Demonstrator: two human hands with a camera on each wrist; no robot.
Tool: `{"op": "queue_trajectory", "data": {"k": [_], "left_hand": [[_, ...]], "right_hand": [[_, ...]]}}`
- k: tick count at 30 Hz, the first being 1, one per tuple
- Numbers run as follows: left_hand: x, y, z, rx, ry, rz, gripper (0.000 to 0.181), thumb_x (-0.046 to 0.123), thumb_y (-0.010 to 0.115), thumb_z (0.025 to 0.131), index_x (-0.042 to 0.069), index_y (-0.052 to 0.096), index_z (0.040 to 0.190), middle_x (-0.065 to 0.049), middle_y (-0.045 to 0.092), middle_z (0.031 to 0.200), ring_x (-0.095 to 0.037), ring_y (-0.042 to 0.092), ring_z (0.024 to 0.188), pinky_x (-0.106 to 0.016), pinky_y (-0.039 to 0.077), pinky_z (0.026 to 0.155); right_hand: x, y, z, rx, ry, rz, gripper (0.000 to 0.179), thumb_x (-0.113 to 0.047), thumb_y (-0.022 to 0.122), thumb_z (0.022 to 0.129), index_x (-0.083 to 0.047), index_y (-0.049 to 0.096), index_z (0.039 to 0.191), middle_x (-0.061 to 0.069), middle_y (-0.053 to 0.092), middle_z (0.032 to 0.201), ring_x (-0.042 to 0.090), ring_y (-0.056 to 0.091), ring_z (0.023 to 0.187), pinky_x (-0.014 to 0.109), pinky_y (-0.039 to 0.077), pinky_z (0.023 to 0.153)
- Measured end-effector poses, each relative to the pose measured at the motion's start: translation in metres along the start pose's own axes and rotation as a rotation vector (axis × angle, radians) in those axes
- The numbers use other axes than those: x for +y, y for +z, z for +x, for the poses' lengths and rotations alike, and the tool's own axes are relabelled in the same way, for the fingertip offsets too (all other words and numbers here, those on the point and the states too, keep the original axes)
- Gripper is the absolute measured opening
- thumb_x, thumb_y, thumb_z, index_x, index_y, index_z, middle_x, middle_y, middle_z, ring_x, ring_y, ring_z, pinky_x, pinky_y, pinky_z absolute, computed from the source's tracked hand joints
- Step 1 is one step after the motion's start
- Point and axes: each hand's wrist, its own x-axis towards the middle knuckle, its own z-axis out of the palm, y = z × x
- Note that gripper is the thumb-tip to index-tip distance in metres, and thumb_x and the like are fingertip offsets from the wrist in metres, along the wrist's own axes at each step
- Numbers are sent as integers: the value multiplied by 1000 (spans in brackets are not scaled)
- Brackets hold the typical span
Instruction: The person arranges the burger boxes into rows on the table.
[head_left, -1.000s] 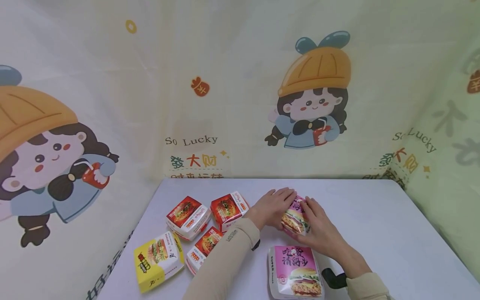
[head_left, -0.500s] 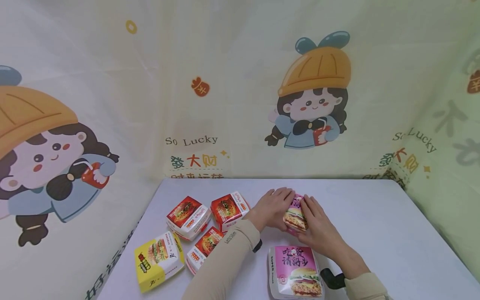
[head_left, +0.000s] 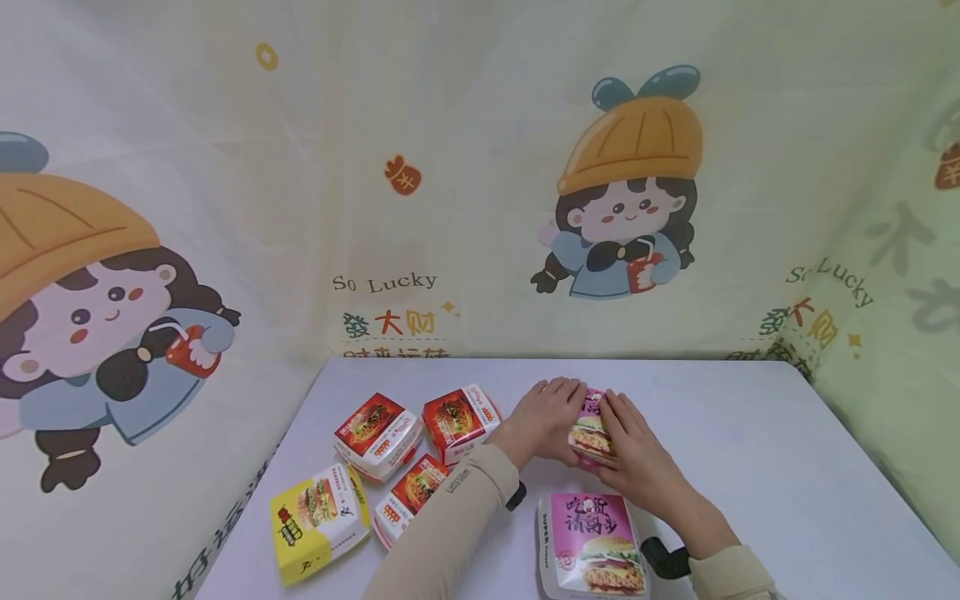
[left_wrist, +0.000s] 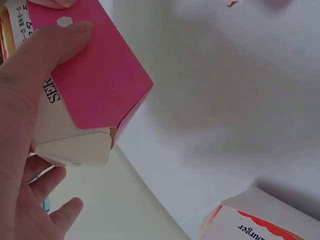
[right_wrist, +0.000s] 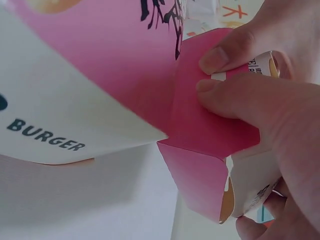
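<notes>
A pink-and-white burger box (head_left: pixel 594 435) is held between both hands above the far middle of the table. From the left, my left hand (head_left: pixel 545 419) grips it, the thumb pressed on its pink flap (left_wrist: pixel 107 75) in the left wrist view. My right hand (head_left: pixel 647 465) grips the other side. In the right wrist view both thumbs lie close together on the pink panel (right_wrist: pixel 220 130), beside a small white tab. Some fingers are hidden behind the box. A second pink burger box (head_left: pixel 592 542) sits closed on the table, nearer the body.
Left of the hands stand three red-and-white burger boxes, one at the back left (head_left: pixel 378 435), one behind the left wrist (head_left: pixel 459 421), one partly under the sleeve (head_left: pixel 412 493). A yellow burger box (head_left: pixel 318 521) lies at the front left of the white table (head_left: pixel 780 467).
Over the last second the held box has turned slightly, and the right hand has shifted a little to the left. Both hands keep their grip. The other boxes stay where they were.
</notes>
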Motion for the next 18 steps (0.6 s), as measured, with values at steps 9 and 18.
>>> {"op": "queue_trajectory", "data": {"k": [9, 18], "left_hand": [[1, -2, -4, 15, -28, -6, 107, 78, 65, 71, 13, 35, 151, 0, 47, 148, -15, 45, 136, -31, 40, 115], [0, -3, -7, 29, -33, -23, 108, 83, 61, 70, 12, 38, 149, 0, 51, 144, -15, 49, 131, -29, 42, 113]], "right_hand": [[-2, -2, 0, -32, -18, 17, 92, -14, 87, 73, 4, 37, 149, 25, 34, 155, 47, 29, 143, 56, 41, 107], [-1, -4, -1, -37, -53, 15, 91, -13, 86, 74, 4, 37, 149, 24, 34, 156, 47, 29, 143, 55, 41, 108]]}}
